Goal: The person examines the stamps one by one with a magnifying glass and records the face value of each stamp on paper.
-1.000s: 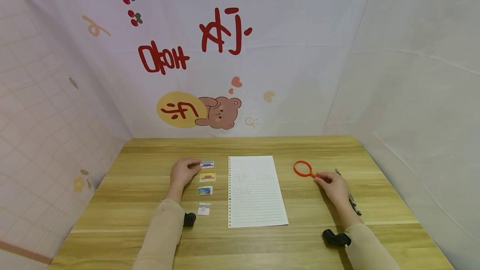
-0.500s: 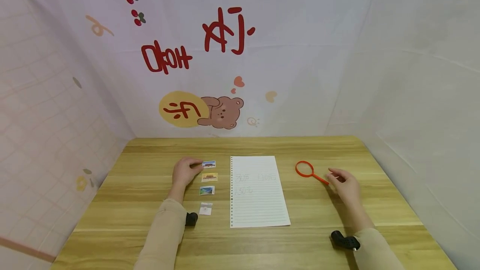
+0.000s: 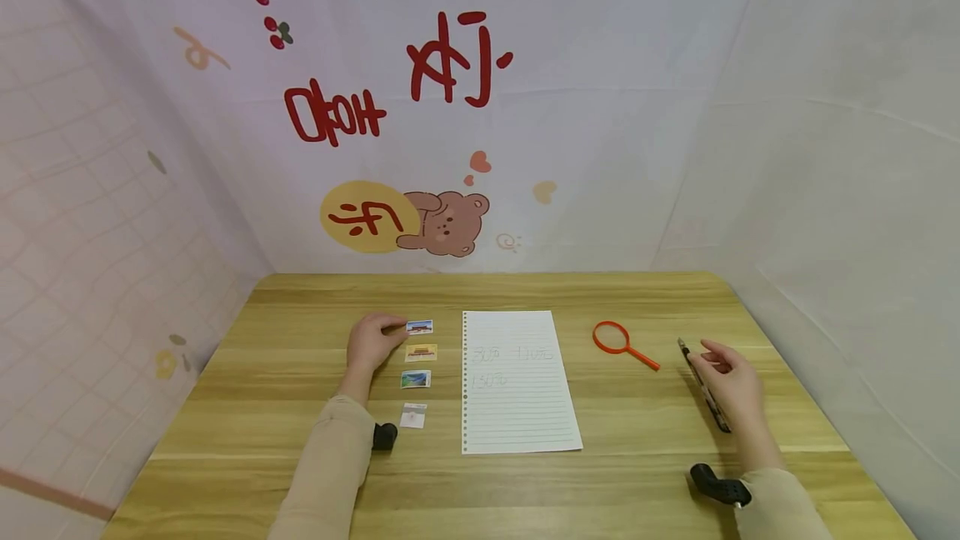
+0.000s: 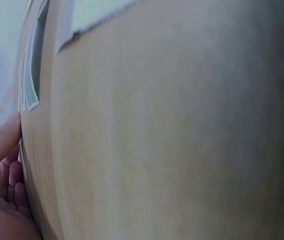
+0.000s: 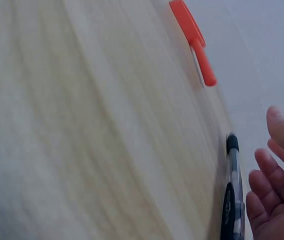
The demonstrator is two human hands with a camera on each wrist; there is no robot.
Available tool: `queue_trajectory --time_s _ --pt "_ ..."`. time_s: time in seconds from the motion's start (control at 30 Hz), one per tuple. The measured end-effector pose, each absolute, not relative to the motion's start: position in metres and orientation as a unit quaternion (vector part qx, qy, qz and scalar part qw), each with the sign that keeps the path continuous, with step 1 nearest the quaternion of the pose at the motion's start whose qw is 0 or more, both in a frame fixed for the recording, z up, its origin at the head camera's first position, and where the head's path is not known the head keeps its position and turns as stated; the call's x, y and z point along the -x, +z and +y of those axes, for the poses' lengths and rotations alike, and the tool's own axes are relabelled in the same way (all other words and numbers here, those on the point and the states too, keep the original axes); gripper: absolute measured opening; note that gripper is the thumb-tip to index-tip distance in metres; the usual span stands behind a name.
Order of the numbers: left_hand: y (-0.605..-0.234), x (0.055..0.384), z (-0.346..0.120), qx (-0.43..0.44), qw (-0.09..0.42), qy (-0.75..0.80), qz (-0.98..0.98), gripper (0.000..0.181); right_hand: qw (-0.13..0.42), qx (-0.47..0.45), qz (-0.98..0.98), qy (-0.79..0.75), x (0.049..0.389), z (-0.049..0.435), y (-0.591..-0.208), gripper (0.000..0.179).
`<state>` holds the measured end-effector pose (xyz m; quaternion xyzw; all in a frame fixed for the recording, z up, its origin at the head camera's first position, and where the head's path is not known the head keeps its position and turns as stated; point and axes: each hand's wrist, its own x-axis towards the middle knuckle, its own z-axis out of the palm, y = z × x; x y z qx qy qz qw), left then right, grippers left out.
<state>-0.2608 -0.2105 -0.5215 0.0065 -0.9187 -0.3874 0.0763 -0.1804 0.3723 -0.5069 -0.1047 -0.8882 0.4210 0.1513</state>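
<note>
In the head view my left hand (image 3: 370, 348) rests on the table with fingertips right at the left edge of the top stamp (image 3: 420, 327), which shows a red building under blue sky. Below it lie a yellow stamp (image 3: 421, 352), a green-blue landscape stamp (image 3: 416, 379) and a pale grey-white stamp (image 3: 413, 415). My right hand (image 3: 731, 382) hovers beside a black and clear pen (image 3: 708, 394), thumb and fingers apart. The right wrist view shows the pen (image 5: 233, 190) flat on the table, with the fingers close beside it and nothing held. A red magnifying glass (image 3: 642, 359) lies left of that hand.
A lined loose-leaf sheet (image 3: 521, 415) with faint handwriting lies mid-table between the hands. The wooden table (image 3: 525, 498) ends against a white printed curtain (image 3: 585, 215) at the back and sides. Black wrist cameras (image 3: 720, 486) sit at both wrists.
My right hand has let go of the magnifying glass handle and moved right to the pen. The magnifying glass stays on the table. My left hand keeps its place by the top stamp.
</note>
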Motion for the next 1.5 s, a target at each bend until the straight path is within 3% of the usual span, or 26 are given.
queue_trajectory --time_s 0.57,0.87,1.13,1.33,1.5 --pt "-0.518 0.257 -0.21 0.005 0.081 -0.381 -0.921 0.03 0.107 0.046 -0.925 0.361 0.182 0.388 -0.524 0.057" --pt "-0.521 0.253 -0.215 0.054 0.094 -0.396 -0.912 0.038 0.109 0.04 -0.936 0.333 0.185 0.388 -0.526 0.056" --pt "-0.515 0.242 -0.215 0.058 0.057 -0.464 -0.882 0.043 0.118 0.039 -0.939 0.321 0.187 0.387 -0.526 0.057" --pt "-0.499 0.231 -0.197 0.068 0.051 -0.497 -0.864 0.04 0.122 0.037 -0.944 0.304 0.188 0.386 -0.527 0.054" --pt "-0.487 0.215 -0.168 0.132 0.075 -0.494 -0.856 0.037 0.122 0.041 -0.947 0.294 0.188 0.385 -0.528 0.051"
